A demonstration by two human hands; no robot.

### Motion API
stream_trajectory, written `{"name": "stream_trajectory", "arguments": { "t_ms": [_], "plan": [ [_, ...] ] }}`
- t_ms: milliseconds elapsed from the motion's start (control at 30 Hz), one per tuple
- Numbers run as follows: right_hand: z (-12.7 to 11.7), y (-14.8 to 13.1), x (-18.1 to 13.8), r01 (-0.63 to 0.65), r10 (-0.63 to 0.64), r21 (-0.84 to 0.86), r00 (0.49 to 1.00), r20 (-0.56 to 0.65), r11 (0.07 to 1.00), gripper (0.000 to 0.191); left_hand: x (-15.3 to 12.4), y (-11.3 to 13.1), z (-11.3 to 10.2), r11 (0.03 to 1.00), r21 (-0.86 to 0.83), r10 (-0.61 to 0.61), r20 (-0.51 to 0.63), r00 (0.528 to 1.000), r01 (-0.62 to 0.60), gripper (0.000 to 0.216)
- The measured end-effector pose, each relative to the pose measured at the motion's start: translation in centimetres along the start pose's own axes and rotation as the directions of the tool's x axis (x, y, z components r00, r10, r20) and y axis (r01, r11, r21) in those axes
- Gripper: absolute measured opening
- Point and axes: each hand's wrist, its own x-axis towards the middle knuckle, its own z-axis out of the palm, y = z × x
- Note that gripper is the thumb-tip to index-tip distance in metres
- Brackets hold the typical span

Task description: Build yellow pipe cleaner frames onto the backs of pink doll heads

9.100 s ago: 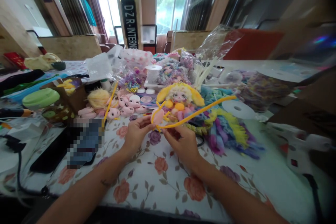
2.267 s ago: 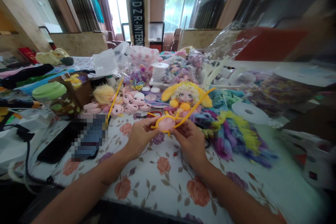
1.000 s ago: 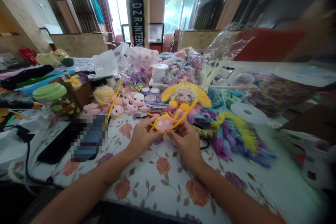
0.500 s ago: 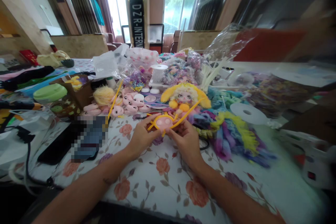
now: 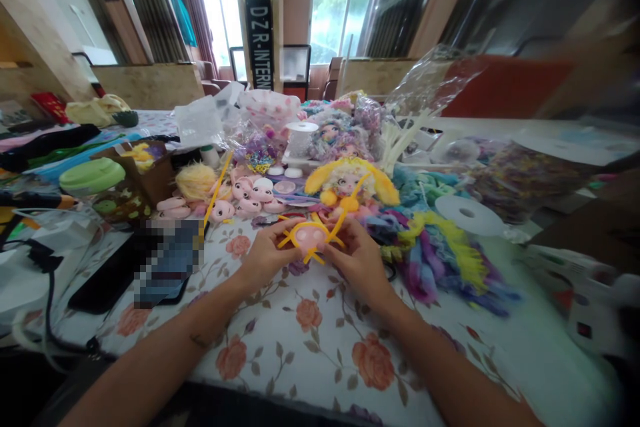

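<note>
Pink doll face [image 5: 311, 236]: held low over the flowered tablecloth [image 5: 310, 340], between both hands, just in front of the yellow-haired doll [image 5: 347, 180].
Yellow pipe cleaner [image 5: 298, 235]: looped around the face's rim, short ends sticking out below, the long free end rising steeply to the right.
Left hand [image 5: 264, 255]: thumb and fingertips pinch the face's left edge.
Right hand [image 5: 356, 260]: fingertips pressed together on the pipe cleaner at the face's right edge.
Brown box [image 5: 153, 180]: open, far left of the hands, yellow fluff [image 5: 136, 155] inside.
Clear bag [image 5: 425, 83]: stands behind the doll, white sticks [image 5: 400, 137] poking from it.
Blurred bag [image 5: 525, 177]: far right, full of small coloured bits.
Loose doll faces [image 5: 245, 193]: piled uncontained beside the box.
Change: half a second back the free end leaned out further right; now it stands steeper and nearer the doll. Hands have kept their place.
</note>
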Motion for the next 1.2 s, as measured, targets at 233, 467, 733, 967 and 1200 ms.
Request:
{"name": "stream_trajectory", "arguments": {
  "t_ms": [233,467,733,967,1200],
  "plan": [
    [-0.09,-0.44,-0.07,-0.207,0.193,0.217,0.978,0.083,0.954,0.049,0.01,0.08,0.02,0.998,-0.069,0.011,0.008,1.0,-0.011,0.077],
    [0.33,-0.62,-0.41,-0.223,0.226,0.285,0.974,0.024,0.932,0.055,-0.03,0.15,0.26,0.998,-0.005,0.057,0.036,0.998,-0.057,0.034],
    [0.4,-0.47,-0.56,-0.197,0.2,0.244,0.98,0.013,0.949,0.055,-0.17,-0.07,-0.3,0.99,0.132,0.053,0.002,0.999,-0.053,0.029],
    [0.5,-0.48,-0.62,-0.216,0.224,0.293,0.974,0.005,0.931,0.054,-0.19,0.21,0.19,0.996,0.062,0.064,0.02,0.998,-0.065,0.03],
    [0.63,-0.43,-0.58,-0.24,0.261,0.341,0.965,-0.019,0.909,0.057,-0.23,-0.14,0.21,0.935,0.248,0.304,-0.197,0.932,-0.253,0.044]
  ]
}}
